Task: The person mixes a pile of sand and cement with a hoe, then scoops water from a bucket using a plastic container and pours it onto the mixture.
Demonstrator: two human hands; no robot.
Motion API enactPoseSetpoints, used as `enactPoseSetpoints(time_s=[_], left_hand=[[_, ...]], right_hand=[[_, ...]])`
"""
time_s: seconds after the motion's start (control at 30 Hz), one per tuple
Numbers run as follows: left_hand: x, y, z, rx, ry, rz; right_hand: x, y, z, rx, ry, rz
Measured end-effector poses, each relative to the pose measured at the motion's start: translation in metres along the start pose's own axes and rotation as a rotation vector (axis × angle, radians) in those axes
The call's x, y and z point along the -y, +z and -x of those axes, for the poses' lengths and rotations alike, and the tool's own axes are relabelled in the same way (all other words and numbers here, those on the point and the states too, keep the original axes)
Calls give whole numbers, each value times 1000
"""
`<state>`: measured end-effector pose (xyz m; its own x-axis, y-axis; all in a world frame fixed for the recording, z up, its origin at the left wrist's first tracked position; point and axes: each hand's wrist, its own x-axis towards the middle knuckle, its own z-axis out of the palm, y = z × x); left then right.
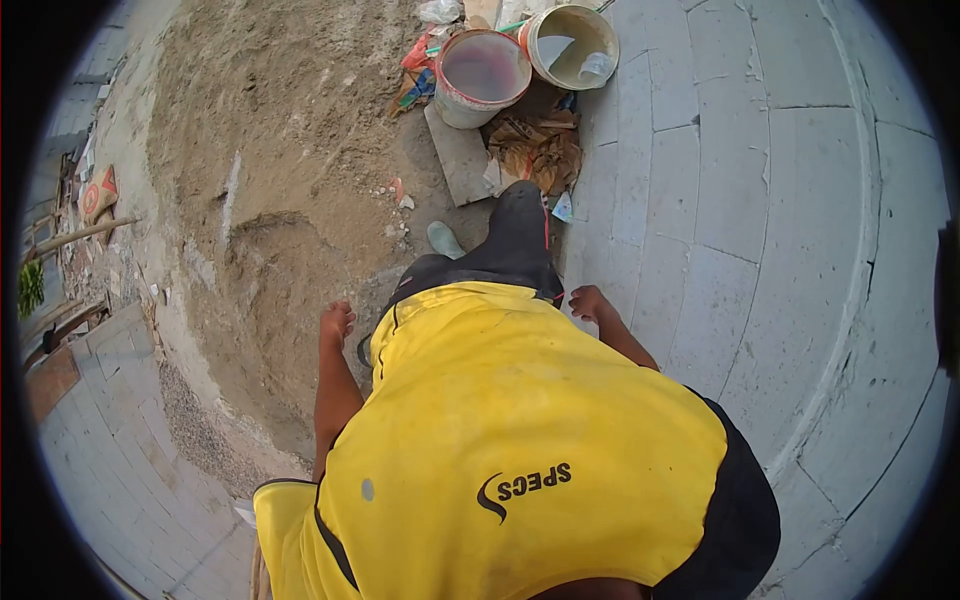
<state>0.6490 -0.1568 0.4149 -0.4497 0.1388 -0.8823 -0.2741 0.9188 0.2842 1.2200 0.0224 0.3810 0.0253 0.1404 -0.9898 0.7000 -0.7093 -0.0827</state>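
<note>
My left hand (pixel 340 322) hangs beside my body over the sandy ground, its fingers loosely bent and apart with nothing in them. On the other side, my right hand (pixel 590 303) hangs near the grey block wall (pixel 705 190); its fingers are half curled, apart and hold nothing that I can see. Between the hands is the yellow shirt (pixel 500 400) that I wear, above dark trousers (pixel 515 240). One greyish boot (pixel 444 239) shows on the ground ahead. Neither hand touches a tool or container.
Ahead stand a bucket of cloudy liquid (pixel 486 70) and a second bucket (pixel 570 45) with items inside. A flat grey board (pixel 462 160) and crumpled brown paper (pixel 540 150) lie before them. Packed sand (pixel 270 150) spreads leftward; a printed sack (pixel 98 195) lies farther off.
</note>
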Motion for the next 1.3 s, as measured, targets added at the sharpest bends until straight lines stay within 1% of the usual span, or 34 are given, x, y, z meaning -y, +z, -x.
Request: enactPoseSetpoints(time_s=[0.07, 0.1, 0.17, 0.2, 0.27, 0.3, 0.37, 0.4, 0.43, 0.47, 0.53, 0.57, 0.67, 0.73, 0.77, 0.8, 0.83, 0.87, 0.9, 0.93, 1.0, 1.03, 1.07, 1.13, 1.17, 1.2, 1.27, 1.3], left_hand=[[-34, 12, -7, -5, 39, 37], [-48, 19, -9, -12, 67, 70], [-73, 36, -12, -11, 96, 84], [-83, 47, -13, -15, 116, 88], [-95, 75, -11, -11, 100, 94], [-100, 90, -10, -3, 86, 82], [-86, 124, -30, 75, -7, -51], [-68, 145, -45, 117, 0, -178], [-51, 167, -56, 161, 6, -304], [-41, 188, -57, 244, -20, -466], [-47, 236, -38, 335, -144, -546], [-37, 258, -37, 360, -171, -566], [-7, 316, -26, 389, -233, -668], [46, 340, -34, 325, -175, -554], [37, 353, -27, 324, -194, -544], [30, 365, -12, 239, -253, -585], [24, 370, 2, 153, -316, -628], [31, 372, 6, 152, -341, -622], [36, 376, 5, 98, -324, -577], [37, 382, 0, 45, -300, -532], [24, 387, -13, 21, -339, -580], [16, 384, -23, -10, -372, -632], [11, 377, -31, -9, -382, -634], [4, 370, -49, -82, -421, -648], [0, 368, -55, -102, -446, -682], [4, 367, -62, -102, -447, -671], [14, 365, -75, -164, -501, -679], [13, 364, -80, -159, -502, -669]], right_hand=[[-11, -4, 9, 19, 79, 176], [-8, -10, 15, 12, 74, 180], [20, -28, 37, -120, 59, 407], [24, -48, 17, -124, 55, 420], [43, -92, -22, -323, -284, 732], [67, -118, -43, -355, -261, 767], [164, -155, -20, -467, -224, 915], [195, -181, -40, -531, -290, 986], [222, -204, -61, -715, -437, 1136], [254, -229, -80, -819, -507, 1193], [326, -279, -118, -1029, -666, 1325], [350, -298, -135, -1127, -744, 1400], [415, -348, -183, -1141, -711, 1481], [438, -377, -219, -981, -740, 1792], [447, -384, -229, -831, -692, 1838], [453, -389, -238, -805, -708, 1849], [456, -394, -250, -798, -796, 1887], [460, -395, -255, -796, -881, 1920], [466, -397, -258, -775, -935, 1938], [475, -399, -257, -773, -940, 1946], [484, -393, -250, -751, -795, 1722], [492, -385, -236, -781, -806, 1462], [491, -377, -230, -769, -806, 1464], [494, -359, -213, -808, -973, 846], [494, -332, -187, -713, -1114, 639], [491, -304, -179, -711, -1123, 647], [491, -252, -174, -672, -1411, 512], [496, -227, -186, -607, -1383, 494]])
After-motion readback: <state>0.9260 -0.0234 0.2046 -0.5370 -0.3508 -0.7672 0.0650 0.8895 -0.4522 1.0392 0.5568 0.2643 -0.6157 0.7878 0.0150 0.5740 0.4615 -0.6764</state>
